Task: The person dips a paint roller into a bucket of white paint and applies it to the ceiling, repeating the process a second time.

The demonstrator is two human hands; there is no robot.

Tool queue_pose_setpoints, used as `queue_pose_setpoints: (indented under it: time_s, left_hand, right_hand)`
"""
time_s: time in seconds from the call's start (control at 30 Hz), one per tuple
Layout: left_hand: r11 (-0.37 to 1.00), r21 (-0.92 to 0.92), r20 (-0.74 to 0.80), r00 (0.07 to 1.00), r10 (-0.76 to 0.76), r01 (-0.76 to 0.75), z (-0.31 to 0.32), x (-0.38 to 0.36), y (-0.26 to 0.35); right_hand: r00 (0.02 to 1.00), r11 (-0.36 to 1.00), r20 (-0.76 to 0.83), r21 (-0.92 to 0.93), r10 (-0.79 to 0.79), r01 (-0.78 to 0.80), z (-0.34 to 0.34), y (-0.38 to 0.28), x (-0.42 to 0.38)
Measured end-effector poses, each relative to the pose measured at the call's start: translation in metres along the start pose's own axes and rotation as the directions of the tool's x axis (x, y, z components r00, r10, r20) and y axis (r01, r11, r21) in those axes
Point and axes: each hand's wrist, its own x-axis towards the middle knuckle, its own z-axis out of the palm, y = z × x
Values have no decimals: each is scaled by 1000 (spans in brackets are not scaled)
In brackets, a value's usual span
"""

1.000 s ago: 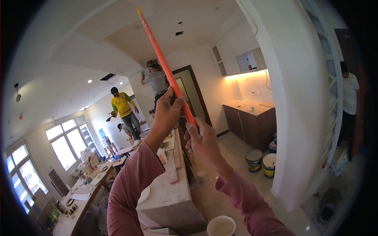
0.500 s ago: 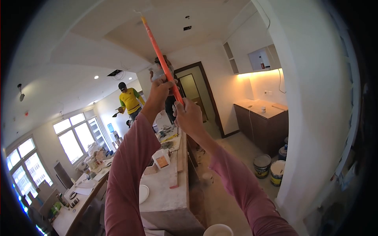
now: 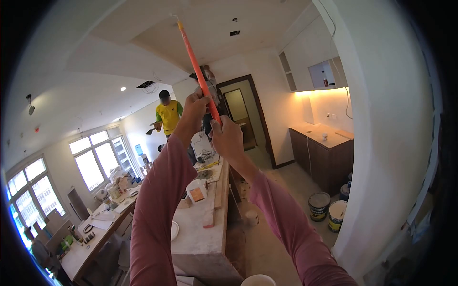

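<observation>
Both of my hands are wrapped round an orange pole (image 3: 194, 62) that slants up toward the ceiling. My left hand (image 3: 192, 110) grips it higher up, while my right hand (image 3: 227, 137) closes round its lower end. A thin bent wire, like a paint roller's frame, shows at the yellow upper tip against the pale ceiling (image 3: 114, 47); the roller itself I cannot make out. Below my arms stretches a dusty counter (image 3: 198, 245), with a white box (image 3: 196, 190) and a wooden strip (image 3: 210, 215) on it.
A person in a yellow shirt (image 3: 169, 117) holds a flat tool on the left; another person (image 3: 208, 81) stands behind the pole. Paint buckets (image 3: 337, 217) sit by the wall at right. A cluttered table (image 3: 88, 257) runs along the left. A white bucket (image 3: 258, 280) is below.
The view has turned slightly left, so the room sits further right. Both hands keep their hold on the pole, whose tip appears slightly further right. The yellow-shirted person has turned.
</observation>
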Motion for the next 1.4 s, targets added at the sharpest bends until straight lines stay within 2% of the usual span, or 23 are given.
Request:
queue_pose_setpoints:
  time_s: [0.1,0.2,0.3,0.4,0.67,0.9,1.0,1.3,1.4]
  left_hand:
    - [999,21,30,999,30,-30,3,-27,10]
    - [997,44,25,998,56,-57,6,-64,31]
    - [995,59,40,996,84,-86,12,-98,54]
    - [989,93,59,992,108,-113,15,-129,72]
    - [985,81,89,986,144,-152,24,-186,121]
    - [991,46,97,988,121,-126,25,-201,131]
    - [994,9,102,989,107,-109,32,-205,133]
    - [988,-17,86,984,156,-155,70,-199,125]
    - [986,35,61,986,158,-160,74,-187,119]
  right_hand:
    - [999,999,-6,24,-34,34,-5,-4,-24]
    - [999,993,24,116,22,-24,-18,-35,-58]
    - [999,995,41,103,13,-17,-30,-54,-88]
    - [992,970,108,225,71,-94,-49,-87,-118]
    - [990,960,121,261,71,-101,-71,-141,-167]
    - [989,956,75,255,128,-143,-77,-161,-183]
    - [970,930,116,281,213,-238,-81,-160,-189]
    - [962,915,145,306,230,-264,-120,-156,-187]
    - [962,919,151,293,229,-265,-124,-149,-176]
